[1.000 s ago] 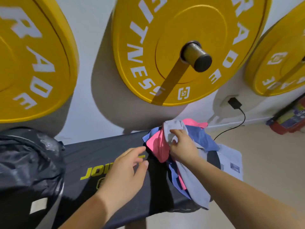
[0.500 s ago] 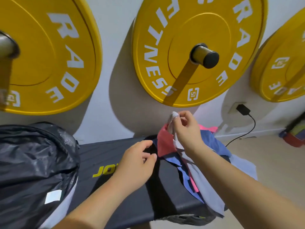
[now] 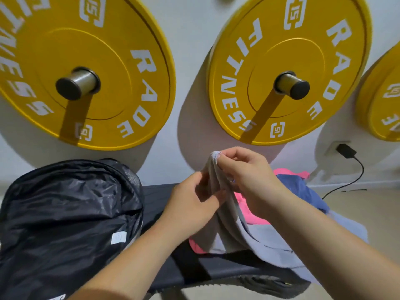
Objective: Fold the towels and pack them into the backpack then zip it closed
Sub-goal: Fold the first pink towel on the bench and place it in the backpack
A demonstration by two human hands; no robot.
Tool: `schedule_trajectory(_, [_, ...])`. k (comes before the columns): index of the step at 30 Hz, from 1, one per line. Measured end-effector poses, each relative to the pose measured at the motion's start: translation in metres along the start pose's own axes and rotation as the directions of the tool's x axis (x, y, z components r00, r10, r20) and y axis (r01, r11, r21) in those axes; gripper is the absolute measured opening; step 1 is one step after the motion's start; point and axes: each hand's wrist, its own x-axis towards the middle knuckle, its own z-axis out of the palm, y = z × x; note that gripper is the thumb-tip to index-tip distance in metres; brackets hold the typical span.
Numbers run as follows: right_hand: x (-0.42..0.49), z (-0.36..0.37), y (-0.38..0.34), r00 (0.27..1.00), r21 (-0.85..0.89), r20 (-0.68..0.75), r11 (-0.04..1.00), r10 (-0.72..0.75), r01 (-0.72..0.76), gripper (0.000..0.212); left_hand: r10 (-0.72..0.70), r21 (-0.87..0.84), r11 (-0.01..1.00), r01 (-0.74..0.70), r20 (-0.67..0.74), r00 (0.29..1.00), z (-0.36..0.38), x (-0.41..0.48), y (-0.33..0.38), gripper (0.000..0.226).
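Black padded tabletop (image 3: 164, 276), nearest item, with bare forearms crossing above it from the lower edge. Black backpack (image 3: 65, 213), glossy crinkled fabric, lying on the left end of the tabletop; a small white label (image 3: 118, 237) is sewn to its side, print too small to read. Left hand (image 3: 190, 204), fingers curled in and pinching the hanging side of a grey towel (image 3: 225, 213) just below the right hand. Right hand (image 3: 249, 178), thumb and forefinger pressed together on the top corner of the same grey towel, lifting it so it hangs in a bunched column down to the tabletop. Heap of unfolded towels beneath and behind the hands: pink towel (image 3: 251, 213), blue towel (image 3: 303, 191), pale lavender towel (image 3: 324, 241) draped off the right end. Beige floor (image 3: 368, 213) to the right. White wall behind, with a black plug (image 3: 346, 150) in a socket and its cord trailing down. Mounted on wall pegs: left yellow plate (image 3: 75, 50), white lettering "RADE" and "NESS" in view, with a "15" mark; middle yellow plate (image 3: 324, 50), reading "FITNESS" and "RADE", also marked "15"; third yellow plate (image 3: 381, 100), cut off at the right edge.
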Motion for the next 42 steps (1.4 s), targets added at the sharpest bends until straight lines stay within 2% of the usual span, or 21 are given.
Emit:
schedule_trajectory(5, [-0.007,-0.003,0.017,0.988,0.146,0.067,0.979,0.137,-0.146,0.008,-0.106,-0.002,0.994,0.106,-0.033,0.994,0.003,-0.008,-0.012,0.004])
schedule_trajectory(6, [-0.005,-0.01,0.023,0.985,0.121,0.074,0.979,0.155,-0.163,0.008,-0.13,-0.021,0.991,0.129,-0.035,0.991,0.006,-0.01,-0.014,0.01])
schedule_trajectory(8, [-0.001,-0.029,0.037,0.976,-0.123,0.114,0.977,0.188,-0.174,0.027,-0.18,-0.076,0.982,0.174,-0.067,0.981,0.016,-0.012,-0.016,0.014])
schedule_trajectory(10, [-0.003,-0.043,0.052,0.944,-0.476,0.212,0.871,0.252,-0.125,0.048,-0.205,-0.179,0.966,0.185,-0.096,0.974,0.025,-0.013,-0.01,0.017])
schedule_trajectory(11, [-0.004,-0.048,0.059,0.926,-0.608,0.249,0.79,0.284,-0.079,0.046,-0.193,-0.237,0.957,0.17,-0.08,0.978,0.028,-0.011,-0.007,0.015])
schedule_trajectory(12, [-0.004,-0.054,0.068,0.922,-0.692,0.257,0.721,0.29,-0.034,0.031,-0.17,-0.279,0.949,0.15,-0.046,0.984,0.032,-0.01,-0.004,0.011])
schedule_trajectory(13, [-0.002,-0.058,0.074,0.935,-0.714,0.232,0.699,0.27,-0.024,0.008,-0.147,-0.296,0.946,0.134,-0.022,0.989,0.034,-0.007,-0.003,0.009])
schedule_trajectory(15, [0.008,-0.077,0.085,0.969,-0.689,0.048,0.71,0.244,-0.145,0.017,-0.134,-0.248,0.961,0.12,-0.044,0.99,0.036,0.002,-0.013,0.013])
schedule_trajectory(18, [0.027,-0.114,0.091,0.929,-0.566,-0.338,0.756,0.149,-0.328,0.013,-0.163,0.066,0.983,0.17,-0.108,0.981,0.044,0.021,-0.052,0.013])
schedule_trajectory(21, [0.04,-0.144,0.094,0.841,-0.46,-0.54,0.83,0.019,-0.314,0.012,-0.172,0.451,0.883,0.133,0.046,0.984,0.058,0.031,-0.102,0.02])
schedule_trajectory(23, [0.044,-0.148,0.096,0.828,-0.42,-0.56,0.865,-0.007,-0.276,0.007,-0.187,0.559,0.827,0.065,0.165,0.968,0.07,0.034,-0.127,0.038])
schedule_trajectory(25, [0.045,-0.143,0.103,0.865,-0.433,-0.497,0.843,0.072,-0.319,0.022,-0.204,0.637,0.771,-0.011,0.264,0.943,0.084,0.035,-0.14,0.062])
schedule_trajectory(27, [0.04,-0.135,0.11,0.888,-0.457,-0.428,0.808,0.167,-0.372,0.039,-0.244,0.703,0.711,-0.021,0.275,0.93,0.092,0.034,-0.149,0.073])
schedule_trajectory(29, [0.036,-0.127,0.114,0.919,-0.482,-0.344,0.805,0.19,-0.347,0.025,-0.291,0.76,0.65,0.001,0.248,0.924,0.094,0.029,-0.159,0.072])
schedule_trajectory(30, [0.033,-0.124,0.114,0.935,-0.518,-0.296,0.79,0.194,-0.328,0.012,-0.314,0.796,0.605,0.003,0.235,0.92,0.093,0.027,-0.162,0.068])
schedule_trajectory(31, [0.032,-0.121,0.115,0.95,-0.578,-0.228,0.755,0.215,-0.31,0.011,-0.338,0.83,0.558,0.005,0.222,0.914,0.091,0.025,-0.167,0.06])
schedule_trajectory(34, [0.026,-0.11,0.12,0.919,-0.773,0.008,0.585,0.395,-0.245,0.046,-0.362,0.878,0.478,0.009,0.188,0.913,0.086,0.02,-0.169,0.03])
schedule_trajectory(36, [0.021,-0.106,0.128,0.874,-0.856,0.075,0.48,0.48,-0.19,0.056,-0.35,0.89,0.456,0.001,0.178,0.92,0.081,0.016,-0.168,0.019])
schedule_trajectory(38, [0.013,-0.107,0.136,0.84,-0.885,0.079,0.426,0.537,-0.189,0.059,-0.323,0.873,0.487,0.035,0.143,0.935,0.073,0.016,-0.165,0.016])
schedule_trajectory(40, [0.008,-0.116,0.149,0.812,-0.888,0.031,0.388,0.583,-0.245,0.059,-0.284,0.739,0.655,0.155,0.051,0.958,0.06,0.02,-0.151,0.01])
schedule_trajectory(42, [0.006,-0.131,0.162,0.799,-0.9,-0.039,0.326,0.6,-0.288,0.058,-0.227,0.521,0.818,0.244,-0.097,0.969,0.041,0.023,-0.126,0.004])
